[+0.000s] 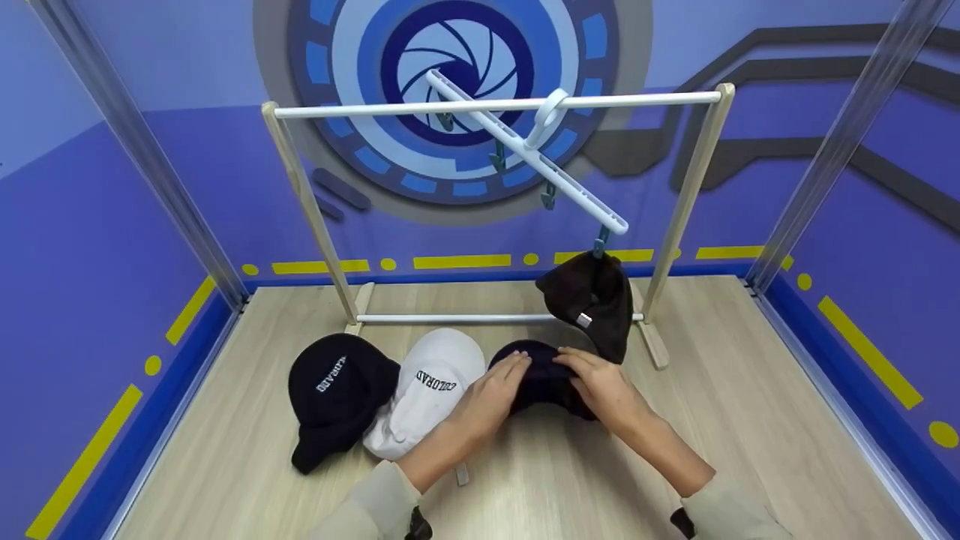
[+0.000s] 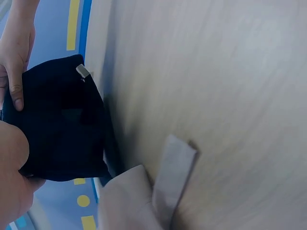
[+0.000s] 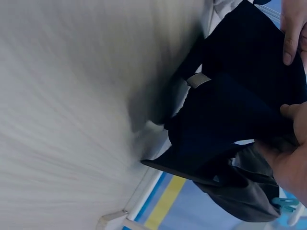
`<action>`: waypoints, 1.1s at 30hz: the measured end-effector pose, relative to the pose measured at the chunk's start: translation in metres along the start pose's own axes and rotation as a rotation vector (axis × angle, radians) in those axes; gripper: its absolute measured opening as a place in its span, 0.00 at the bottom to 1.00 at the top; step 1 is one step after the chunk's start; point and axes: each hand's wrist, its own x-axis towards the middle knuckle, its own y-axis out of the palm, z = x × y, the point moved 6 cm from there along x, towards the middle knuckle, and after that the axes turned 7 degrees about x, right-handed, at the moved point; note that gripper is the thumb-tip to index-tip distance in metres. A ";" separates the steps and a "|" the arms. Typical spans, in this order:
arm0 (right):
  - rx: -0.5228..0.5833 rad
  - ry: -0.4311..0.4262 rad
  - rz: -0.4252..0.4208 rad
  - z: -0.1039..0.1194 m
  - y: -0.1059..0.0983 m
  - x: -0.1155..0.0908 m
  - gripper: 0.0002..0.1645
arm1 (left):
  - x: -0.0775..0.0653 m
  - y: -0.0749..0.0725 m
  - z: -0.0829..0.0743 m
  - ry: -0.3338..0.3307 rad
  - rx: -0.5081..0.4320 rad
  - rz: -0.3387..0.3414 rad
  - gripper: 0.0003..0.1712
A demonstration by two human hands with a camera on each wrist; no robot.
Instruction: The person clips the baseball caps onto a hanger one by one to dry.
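A dark navy baseball cap (image 1: pixel 541 379) is held between both hands above the table, in front of the rack. My left hand (image 1: pixel 489 394) grips its left side and my right hand (image 1: pixel 609 388) grips its right side, fingers over the crown. In the right wrist view the cap (image 3: pixel 235 96) shows its open underside and a small metal buckle (image 3: pixel 198 80) on the strap, with a thumb on the inner edge. Just behind it, a dark brown cap (image 1: pixel 600 300) hangs from a green clip (image 1: pixel 601 244) at the near end of a white hanger (image 1: pixel 517 142).
The hanger hooks on the white top bar (image 1: pixel 360 109) of a wooden-legged rack, with several green clips along it. A black cap (image 1: pixel 337 394) and a white cap (image 1: pixel 442 367) with lettering rest on the wooden table (image 1: pixel 247 420) at left. Blue walls (image 1: pixel 67 225) enclose the table.
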 end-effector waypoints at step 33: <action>-0.017 -0.066 -0.104 0.014 -0.036 0.052 0.16 | 0.040 -0.044 0.022 -0.138 -0.121 -0.086 0.22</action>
